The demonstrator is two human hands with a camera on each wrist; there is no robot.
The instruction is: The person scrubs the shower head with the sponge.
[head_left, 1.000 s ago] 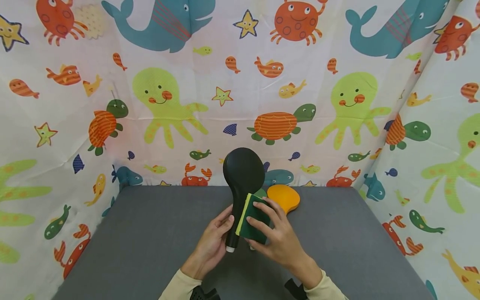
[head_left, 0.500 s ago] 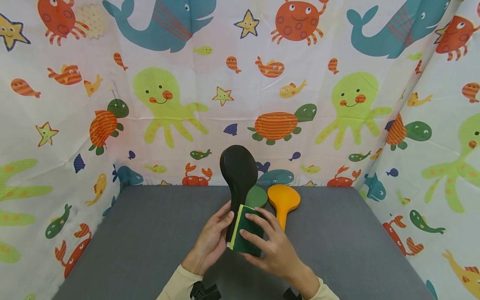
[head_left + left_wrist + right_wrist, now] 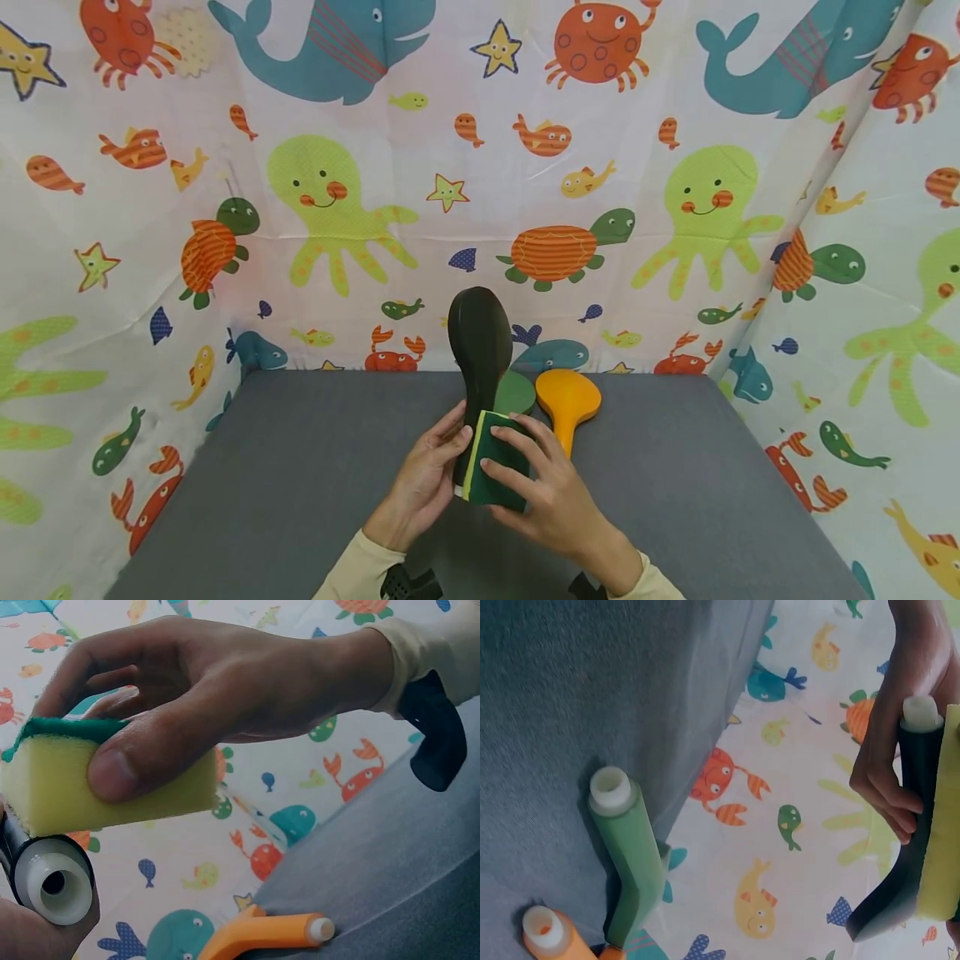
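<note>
A black shower head point(image 3: 480, 333) stands upright above the table, face part at the top. My left hand point(image 3: 416, 487) grips its handle low down, with the white threaded end point(image 3: 60, 889) showing in the left wrist view. In my right hand point(image 3: 555, 492) is a sponge point(image 3: 483, 489) with a dark green scouring side and a yellow side. The thumb lies along the yellow foam and the fingers spread over the green side. The yellow side presses against the lower handle, as the right wrist view also shows at the sponge's foam point(image 3: 941, 825).
Behind the hands, a green shower head point(image 3: 516, 392) and an orange shower head point(image 3: 567, 396) lie on the grey table point(image 3: 315, 467). A white curtain point(image 3: 480, 83) printed with sea animals rises at the back and both sides.
The sponge has slid down the handle toward its white end. The black shower head has turned, so its face looks narrower. It leaned left, then came back slightly right.
</note>
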